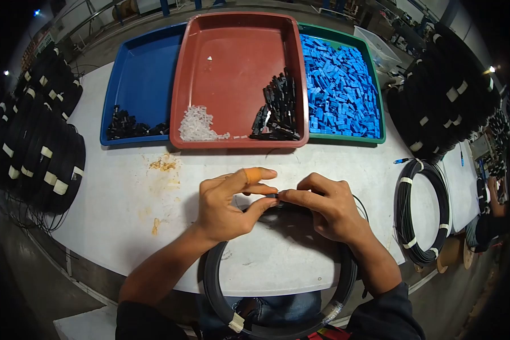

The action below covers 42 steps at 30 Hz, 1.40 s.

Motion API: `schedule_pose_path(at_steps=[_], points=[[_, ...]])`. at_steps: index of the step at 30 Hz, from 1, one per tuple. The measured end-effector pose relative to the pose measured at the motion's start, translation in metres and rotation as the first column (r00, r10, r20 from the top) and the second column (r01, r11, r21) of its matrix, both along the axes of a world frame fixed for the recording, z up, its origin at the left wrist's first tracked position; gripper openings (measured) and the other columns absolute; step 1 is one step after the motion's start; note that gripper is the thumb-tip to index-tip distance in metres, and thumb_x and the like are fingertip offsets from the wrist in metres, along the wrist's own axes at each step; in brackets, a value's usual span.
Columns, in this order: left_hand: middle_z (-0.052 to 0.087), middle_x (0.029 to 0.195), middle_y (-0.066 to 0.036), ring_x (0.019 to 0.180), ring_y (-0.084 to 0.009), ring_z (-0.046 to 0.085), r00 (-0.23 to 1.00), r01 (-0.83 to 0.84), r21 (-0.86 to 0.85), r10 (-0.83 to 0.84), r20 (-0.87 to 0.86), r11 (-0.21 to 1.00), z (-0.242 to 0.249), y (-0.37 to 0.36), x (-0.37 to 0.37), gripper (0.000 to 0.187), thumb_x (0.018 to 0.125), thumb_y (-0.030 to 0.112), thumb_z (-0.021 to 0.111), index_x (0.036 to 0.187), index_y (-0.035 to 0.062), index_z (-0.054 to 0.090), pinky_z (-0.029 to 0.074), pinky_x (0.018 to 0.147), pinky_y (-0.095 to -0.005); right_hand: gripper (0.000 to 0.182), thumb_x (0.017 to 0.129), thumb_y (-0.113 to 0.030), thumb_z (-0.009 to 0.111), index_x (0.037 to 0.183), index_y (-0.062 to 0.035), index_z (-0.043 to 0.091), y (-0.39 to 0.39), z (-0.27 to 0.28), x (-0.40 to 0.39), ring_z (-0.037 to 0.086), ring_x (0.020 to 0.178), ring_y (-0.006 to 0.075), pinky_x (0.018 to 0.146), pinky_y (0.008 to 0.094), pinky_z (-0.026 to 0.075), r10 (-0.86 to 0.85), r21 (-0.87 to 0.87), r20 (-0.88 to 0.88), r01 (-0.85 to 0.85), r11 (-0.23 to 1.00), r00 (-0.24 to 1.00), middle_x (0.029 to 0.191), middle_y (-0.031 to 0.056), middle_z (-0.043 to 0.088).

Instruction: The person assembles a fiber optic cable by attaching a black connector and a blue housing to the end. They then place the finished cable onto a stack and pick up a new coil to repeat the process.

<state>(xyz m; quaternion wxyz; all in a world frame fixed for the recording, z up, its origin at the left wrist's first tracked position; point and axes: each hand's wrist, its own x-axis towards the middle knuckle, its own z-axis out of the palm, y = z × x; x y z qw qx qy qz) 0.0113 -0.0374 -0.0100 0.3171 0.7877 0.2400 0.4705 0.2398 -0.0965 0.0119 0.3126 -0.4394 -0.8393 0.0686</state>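
A small black part (pixel 272 196) is pinched between the fingertips of both hands, above the middle of the table; the fingers cover most of it. My left hand (pixel 224 207), with an orange wrap (pixel 253 174) round one finger, grips it by thumb and fingertip. From the other side my right hand (pixel 337 209) closes its thumb and forefinger on the same spot. Under my wrists lies a large coil of black cable (pixel 212 272), partly over the table's near edge and my lap. White tape binds the coil at lower left.
A red tray (pixel 238 51) holds clear pieces (pixel 196 123) and black parts (pixel 277 107). Behind it are a blue tray (pixel 144 68) with black pieces and a green tray (pixel 383 133) of blue connectors (pixel 343 85). Cable coils stack left (pixel 34 153) and right (pixel 436 107); another coil (pixel 405 209) sits right.
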Motion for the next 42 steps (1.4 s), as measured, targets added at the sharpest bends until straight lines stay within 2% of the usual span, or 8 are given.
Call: schedule_pose_path(at_steps=[8,15,18,20,26,33,39,42], points=[[0.079,0.098,-0.007,0.086,-0.0229,0.075,0.996,0.033,0.077,-0.027,-0.089,0.996,0.016,0.010,-0.005,0.037,0.077,0.014,0.085,0.110,0.0060,0.072,0.054,0.080,-0.0328,0.042,0.073,0.008,0.069,0.111,-0.0103,0.070,0.002,0.002,-0.008,0.068,0.071,0.0270,0.057,0.0377,0.053,-0.052,-0.021,-0.105,0.050,0.999,0.993,0.086,0.0067,0.066],[0.077,0.098,-0.011,0.091,-0.0265,0.073,0.938,-0.104,0.269,0.185,-0.294,0.958,0.053,0.094,-0.045,0.020,0.086,0.003,0.071,0.105,0.0041,0.077,0.053,0.085,-0.0382,0.035,0.073,0.011,0.069,0.104,-0.0042,0.068,0.004,0.000,-0.006,0.066,0.076,0.0309,0.065,0.0392,0.051,-0.083,0.010,-0.221,0.088,0.996,0.972,0.089,0.0113,0.067],[0.077,0.095,-0.010,0.091,-0.0250,0.070,0.873,-0.154,0.230,0.241,-0.423,0.961,0.067,0.135,-0.068,0.019,0.085,0.003,0.072,0.103,0.0059,0.078,0.051,0.086,-0.0381,0.036,0.074,0.019,0.064,0.103,-0.0009,0.067,0.003,0.004,-0.005,0.069,0.081,0.0304,0.069,0.0360,0.055,-0.118,-0.041,-0.184,0.112,0.993,0.976,0.091,0.0137,0.069],[0.077,0.092,-0.008,0.092,-0.0240,0.066,0.623,-0.062,0.397,0.346,-0.702,0.916,0.071,0.152,-0.078,0.018,0.083,0.007,0.076,0.100,0.0071,0.079,0.048,0.087,-0.0380,0.035,0.073,0.020,0.064,0.102,-0.0003,0.068,0.004,0.005,-0.005,0.068,0.080,0.0287,0.069,0.0347,0.054,-0.110,-0.032,-0.153,0.106,0.994,0.982,0.090,0.0132,0.068],[0.074,0.094,-0.003,0.098,-0.0213,0.061,0.463,0.050,0.419,0.350,-0.814,0.907,0.054,0.158,-0.067,0.020,0.076,0.018,0.084,0.094,0.0088,0.081,0.044,0.089,-0.0364,0.031,0.074,0.012,0.069,0.102,-0.0018,0.069,0.005,-0.001,-0.005,0.063,0.079,0.0296,0.071,0.0375,0.048,-0.138,-0.089,-0.232,0.120,0.989,0.963,0.091,0.0113,0.069],[0.074,0.094,-0.002,0.098,-0.0190,0.060,0.529,0.045,0.506,0.409,-0.744,0.861,0.051,0.165,-0.064,0.017,0.077,0.021,0.083,0.089,0.0081,0.082,0.043,0.088,-0.0338,0.031,0.074,0.012,0.070,0.102,-0.0015,0.069,0.005,0.000,-0.006,0.064,0.078,0.0285,0.072,0.0369,0.049,-0.132,-0.105,-0.223,0.111,0.988,0.966,0.090,0.0112,0.069],[0.077,0.089,-0.006,0.081,-0.0196,0.068,0.738,-0.085,0.476,0.376,-0.561,0.875,0.054,0.160,-0.062,0.012,0.080,0.014,0.080,0.088,0.0051,0.081,0.050,0.077,-0.0337,0.029,0.076,0.010,0.071,0.102,-0.0026,0.070,0.004,0.001,-0.006,0.065,0.080,0.0288,0.073,0.0374,0.051,-0.130,-0.124,-0.231,0.103,0.987,0.964,0.090,0.0110,0.069],[0.077,0.088,-0.007,0.077,-0.0145,0.071,0.890,-0.198,0.198,0.261,-0.373,0.960,0.055,0.143,-0.053,0.009,0.085,0.008,0.077,0.090,0.0006,0.079,0.055,0.069,-0.0287,0.029,0.076,0.010,0.070,0.102,-0.0025,0.070,0.004,-0.001,-0.006,0.066,0.081,0.0298,0.073,0.0376,0.051,-0.128,-0.123,-0.238,0.101,0.987,0.963,0.091,0.0118,0.069]])
